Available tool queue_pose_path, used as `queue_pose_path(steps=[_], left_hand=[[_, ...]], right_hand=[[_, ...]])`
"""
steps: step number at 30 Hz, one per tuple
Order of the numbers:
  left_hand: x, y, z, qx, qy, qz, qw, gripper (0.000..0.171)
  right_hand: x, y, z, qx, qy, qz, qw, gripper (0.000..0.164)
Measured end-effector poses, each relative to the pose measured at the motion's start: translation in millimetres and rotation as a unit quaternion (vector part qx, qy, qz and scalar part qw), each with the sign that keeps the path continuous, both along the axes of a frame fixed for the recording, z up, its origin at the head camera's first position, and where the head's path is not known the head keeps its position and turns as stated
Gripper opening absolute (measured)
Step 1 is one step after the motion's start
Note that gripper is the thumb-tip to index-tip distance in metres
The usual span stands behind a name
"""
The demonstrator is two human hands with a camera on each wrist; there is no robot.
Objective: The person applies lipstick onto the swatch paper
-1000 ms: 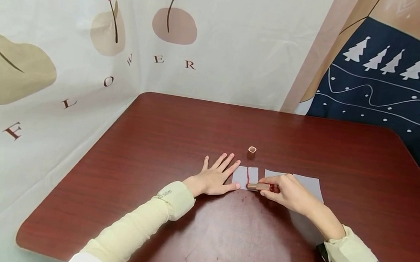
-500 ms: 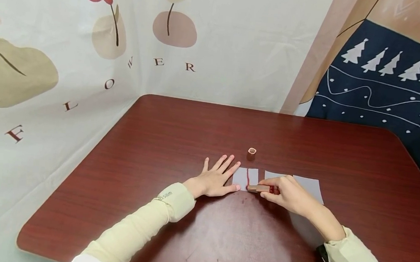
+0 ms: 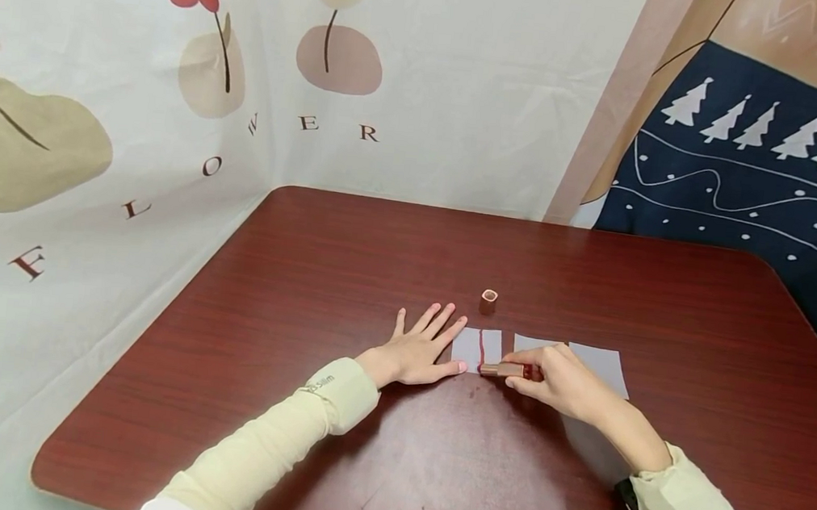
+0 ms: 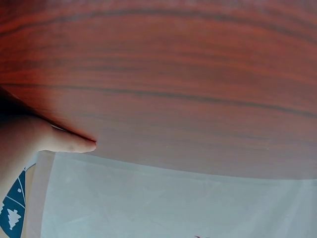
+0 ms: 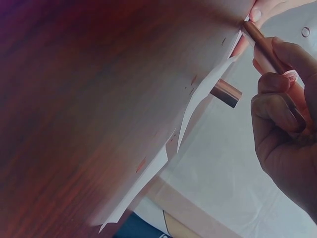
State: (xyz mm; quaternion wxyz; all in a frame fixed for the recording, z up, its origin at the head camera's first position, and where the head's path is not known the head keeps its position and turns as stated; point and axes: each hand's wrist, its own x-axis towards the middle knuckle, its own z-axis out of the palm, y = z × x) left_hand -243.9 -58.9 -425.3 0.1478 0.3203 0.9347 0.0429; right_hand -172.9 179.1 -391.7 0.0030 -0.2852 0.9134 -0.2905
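Observation:
On the table my left hand [image 3: 410, 356] lies flat with its fingers spread. Its thumb and forefinger touch the left edge of a small white paper [image 3: 468, 345]. A wavy red line [image 3: 482, 344] runs down that paper from top to bottom. Between thumb and fingers, my right hand [image 3: 565, 378] pinches a copper-coloured lipstick [image 3: 511, 370], held nearly sideways with its tip at the lower end of the line. The right wrist view shows the lipstick [image 5: 262, 42] slanting toward the left thumb. Behind the paper stands the open-topped copper cap [image 3: 488, 304].
Two more white papers, a middle one [image 3: 535, 343] and a right one [image 3: 599, 369], lie side by side, partly covered by the right hand. The dark red table [image 3: 351, 242] meets flower-printed cloth [image 3: 454, 154] at the back and left, and a navy tree-printed cloth [image 3: 736, 178] at the back right.
The head view has tilted slightly, so the scene sits a little lower in it. Both hands, the lipstick and the papers keep the same places.

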Motion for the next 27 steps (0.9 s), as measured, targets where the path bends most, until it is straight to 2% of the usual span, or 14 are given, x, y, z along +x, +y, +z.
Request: queue_pose_path(steps=[12,16,23,27], left_hand=[[1.0,0,1.7,0.003,0.003,-0.002,1.0000,0.077],[1.9,0,2.9,0.011,0.002,-0.004,0.9999,0.076],[1.0,0,1.9,0.018,-0.007,-0.002,0.9998,0.077],[-0.6,-2,0.7,0.024,-0.017,-0.001,0.9996,0.076]], right_hand=[[1.8,2,-1.0,-0.027,0.014,0.025,0.999,0.019],[3.6,4,1.7,-0.027,0.012,0.022,0.999,0.016],[6.7,24,17.6,-0.070,0.046,-0.032,0.996,0.018],[9.9,43,26.0,-0.067,0.048,-0.067,0.994,0.019]])
